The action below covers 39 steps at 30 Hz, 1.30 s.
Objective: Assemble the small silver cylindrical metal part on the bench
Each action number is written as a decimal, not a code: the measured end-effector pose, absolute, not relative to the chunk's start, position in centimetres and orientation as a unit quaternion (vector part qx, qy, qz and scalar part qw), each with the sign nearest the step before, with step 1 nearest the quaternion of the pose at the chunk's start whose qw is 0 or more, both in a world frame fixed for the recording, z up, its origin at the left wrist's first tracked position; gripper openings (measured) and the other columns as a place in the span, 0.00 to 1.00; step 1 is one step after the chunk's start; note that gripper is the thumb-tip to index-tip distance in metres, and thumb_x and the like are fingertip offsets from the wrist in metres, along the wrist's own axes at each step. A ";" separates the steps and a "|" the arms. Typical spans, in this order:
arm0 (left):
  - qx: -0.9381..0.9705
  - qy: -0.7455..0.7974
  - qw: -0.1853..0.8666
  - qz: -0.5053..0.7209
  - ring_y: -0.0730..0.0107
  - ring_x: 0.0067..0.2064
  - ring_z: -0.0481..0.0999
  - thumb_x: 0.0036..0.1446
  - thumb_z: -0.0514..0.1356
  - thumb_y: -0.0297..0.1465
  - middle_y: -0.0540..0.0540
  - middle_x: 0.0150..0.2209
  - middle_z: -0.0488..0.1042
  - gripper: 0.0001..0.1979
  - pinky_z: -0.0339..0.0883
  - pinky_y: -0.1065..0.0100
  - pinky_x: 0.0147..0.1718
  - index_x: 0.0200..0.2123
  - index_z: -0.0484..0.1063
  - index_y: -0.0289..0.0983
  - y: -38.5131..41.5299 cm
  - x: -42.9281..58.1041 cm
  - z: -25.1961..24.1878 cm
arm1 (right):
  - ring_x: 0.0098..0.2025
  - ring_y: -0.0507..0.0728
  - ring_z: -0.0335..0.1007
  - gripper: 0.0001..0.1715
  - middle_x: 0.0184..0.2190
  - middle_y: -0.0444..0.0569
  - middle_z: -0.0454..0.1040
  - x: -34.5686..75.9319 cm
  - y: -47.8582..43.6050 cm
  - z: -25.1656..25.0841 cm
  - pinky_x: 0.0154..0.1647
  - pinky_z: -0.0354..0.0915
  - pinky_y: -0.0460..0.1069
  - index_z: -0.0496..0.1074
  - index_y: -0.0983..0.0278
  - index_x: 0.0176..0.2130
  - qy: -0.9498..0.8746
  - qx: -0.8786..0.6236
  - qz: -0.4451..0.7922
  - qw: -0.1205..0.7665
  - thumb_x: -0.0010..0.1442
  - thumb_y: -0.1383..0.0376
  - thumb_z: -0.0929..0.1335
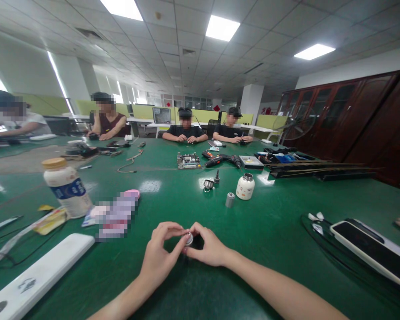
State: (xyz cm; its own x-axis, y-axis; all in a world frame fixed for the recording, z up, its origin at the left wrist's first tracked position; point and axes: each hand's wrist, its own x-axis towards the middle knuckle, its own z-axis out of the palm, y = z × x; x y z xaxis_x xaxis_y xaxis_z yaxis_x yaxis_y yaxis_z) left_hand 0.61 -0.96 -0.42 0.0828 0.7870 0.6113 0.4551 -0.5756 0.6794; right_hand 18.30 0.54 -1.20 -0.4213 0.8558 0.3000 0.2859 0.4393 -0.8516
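Note:
Low over the green table (173,200), my left hand (162,249) and my right hand (208,246) meet at the fingertips. Between them they pinch a small round metal part (188,239), silvery with a pale rim; my fingers cover much of it, and its exact kind is unclear. Farther forward stands a short white flask (245,187) with a drawn face and an open metal mouth. Beside it is a small silver cylinder (230,200). A metal lid with a ring (208,185) and a dark, narrow stepped piece (216,177) lie left of the flask.
At left are a large white bottle (68,189), a pinkish-purple packet (122,213) and a long white device (40,275). A black-and-white device (373,249) with cables lies right. Farther off are a circuit board (189,161) and power drills (222,159). Several people sit around the table.

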 end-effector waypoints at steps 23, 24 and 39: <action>0.682 0.453 0.075 0.569 0.61 0.40 0.79 0.58 0.60 0.40 0.47 0.34 0.78 0.09 0.71 0.59 0.43 0.33 0.70 0.41 -0.2 -0.1 -0.1 | 0.36 0.54 0.71 0.19 0.34 0.43 0.76 18.4 0.5 -1.1 0.39 0.65 0.48 0.68 0.61 0.37 -0.757 -0.386 0.368 0.378 0.50 0.58 0.76; 0.675 0.471 0.059 0.565 0.60 0.40 0.79 0.58 0.61 0.41 0.47 0.34 0.78 0.09 0.70 0.58 0.43 0.34 0.71 0.41 0.2 -0.4 -0.2 | 0.37 0.55 0.71 0.19 0.34 0.43 0.76 18.4 0.5 -1.1 0.39 0.65 0.48 0.68 0.61 0.37 -0.758 -0.388 0.366 0.375 0.50 0.58 0.76; 0.672 0.471 0.061 0.568 0.60 0.40 0.77 0.57 0.62 0.39 0.46 0.35 0.78 0.08 0.71 0.56 0.44 0.32 0.73 0.41 0.8 -0.8 -0.3 | 0.37 0.55 0.71 0.18 0.35 0.44 0.76 18.4 0.4 -0.9 0.39 0.64 0.48 0.68 0.61 0.37 -0.757 -0.385 0.372 0.375 0.51 0.59 0.76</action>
